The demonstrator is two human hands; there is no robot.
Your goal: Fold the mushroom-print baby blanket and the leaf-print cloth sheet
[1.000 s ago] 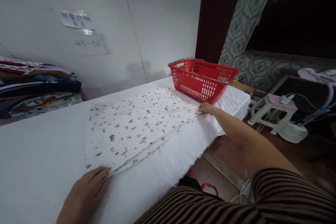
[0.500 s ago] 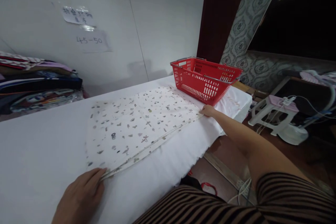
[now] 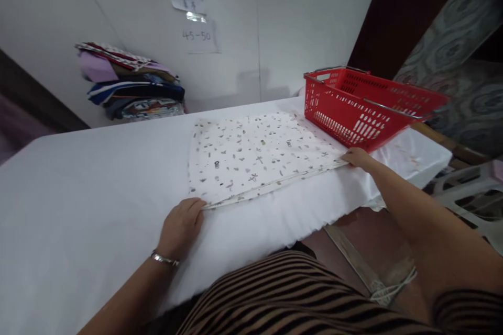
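A white cloth (image 3: 251, 152) printed with small palms, flamingos and other motifs lies flat, folded in layers, on the white-covered table (image 3: 98, 193). My left hand (image 3: 183, 224), with a bracelet at the wrist, pinches its near left corner. At the near right corner, close to the red basket, my right hand (image 3: 358, 157) has its fingers closed on the same cloth. The near edge runs fairly straight between both hands, its layers slightly apart. My fingertips under the fabric are hidden.
A red plastic basket (image 3: 341, 110) with metal handles stands at the table's right end. Against the wall at the back left is a stack of folded clothes (image 3: 135, 86). Paper signs (image 3: 200, 36) hang on the wall. A white stool (image 3: 467, 199) stands at the right.
My view has turned left, so the cloth and basket appear further right and the whole clothes stack shows. Both hands keep hold of the near corners; the cloth lies much as before.
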